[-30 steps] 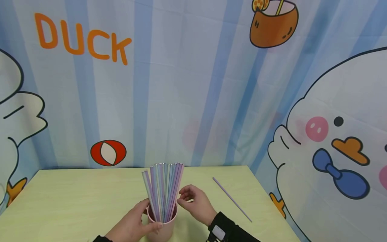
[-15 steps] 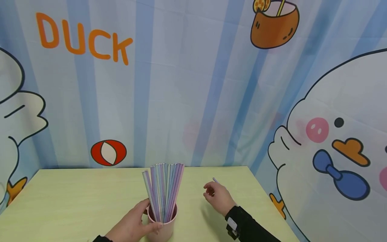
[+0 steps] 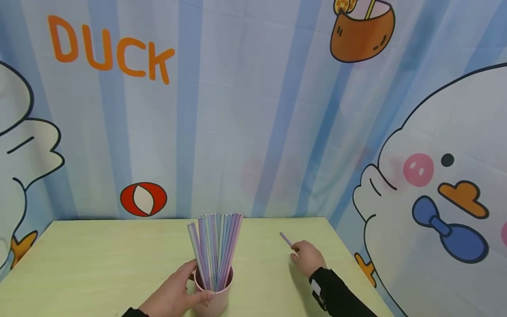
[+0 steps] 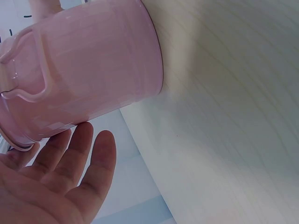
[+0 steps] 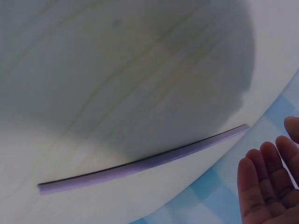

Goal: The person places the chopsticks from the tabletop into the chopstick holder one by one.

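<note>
A pink cup [image 3: 214,304] with a small loop on its side stands at the near middle of the table, packed with pastel straws [image 3: 215,251] that fan upward. My left hand [image 3: 176,288] grips it, thumb across the near side and fingers round the far left. In the left wrist view, fingertips touch the wall of the pink cup [image 4: 93,65]. One loose purple straw [image 5: 145,163] lies on the table at the right. Over its middle hangs my right hand [image 3: 310,259], fingers loosely bent, hiding most of it in the head view; the right wrist view shows the fingers apart from it.
The pale wooden table [image 3: 111,259] ends at a back edge against a striped blue curtain [image 3: 229,132] printed with cartoon ducks. Shadow from the right arm falls on the tabletop.
My right hand has moved rightward from beside the cup's straws to over the loose straw. My left hand and the cup have stayed in place.
</note>
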A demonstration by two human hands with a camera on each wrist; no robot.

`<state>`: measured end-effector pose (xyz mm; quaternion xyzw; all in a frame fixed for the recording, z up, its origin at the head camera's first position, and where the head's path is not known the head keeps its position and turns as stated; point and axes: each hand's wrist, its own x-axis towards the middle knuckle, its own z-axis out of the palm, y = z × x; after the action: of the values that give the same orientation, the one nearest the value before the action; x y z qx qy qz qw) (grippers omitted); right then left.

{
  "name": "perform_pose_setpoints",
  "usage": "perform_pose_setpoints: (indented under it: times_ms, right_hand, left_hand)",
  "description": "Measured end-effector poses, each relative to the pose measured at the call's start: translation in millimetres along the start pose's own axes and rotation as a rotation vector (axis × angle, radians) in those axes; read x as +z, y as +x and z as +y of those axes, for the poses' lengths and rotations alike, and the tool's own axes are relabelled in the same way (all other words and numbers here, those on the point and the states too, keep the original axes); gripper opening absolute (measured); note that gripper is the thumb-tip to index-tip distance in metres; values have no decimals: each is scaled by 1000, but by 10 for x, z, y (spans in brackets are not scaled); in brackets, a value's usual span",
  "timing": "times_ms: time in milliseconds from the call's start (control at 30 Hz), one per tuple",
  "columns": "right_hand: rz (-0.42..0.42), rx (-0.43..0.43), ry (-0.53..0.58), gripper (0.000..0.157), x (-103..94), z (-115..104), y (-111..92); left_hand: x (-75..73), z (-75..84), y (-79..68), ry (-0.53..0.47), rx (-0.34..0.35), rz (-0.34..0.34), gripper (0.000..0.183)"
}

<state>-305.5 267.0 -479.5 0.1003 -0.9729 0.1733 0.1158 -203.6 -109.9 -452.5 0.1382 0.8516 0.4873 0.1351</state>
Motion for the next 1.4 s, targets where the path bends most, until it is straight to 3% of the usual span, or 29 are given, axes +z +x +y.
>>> perform_pose_setpoints:
  times_ms: [300,567,833,1167,1400]
  right_hand:
    - [-48,68,-111,20,6,185,23]
    - [-60,36,-186,14,31,233,10]
    - [-30,-22,-215,8,47,259,-4]
    - [-25,-18,-234,4,155,262,21]
    - [-51,-4,-184,4,139,157,20]
  left_hand:
    - [3,8,19,-8,-9,-6,79]
    - [5,6,11,10,5,1,79]
    - [9,22,15,8,-37,4,83]
    - [14,10,3,17,-43,16,84]
    - [11,17,-11,14,-39,17,84]
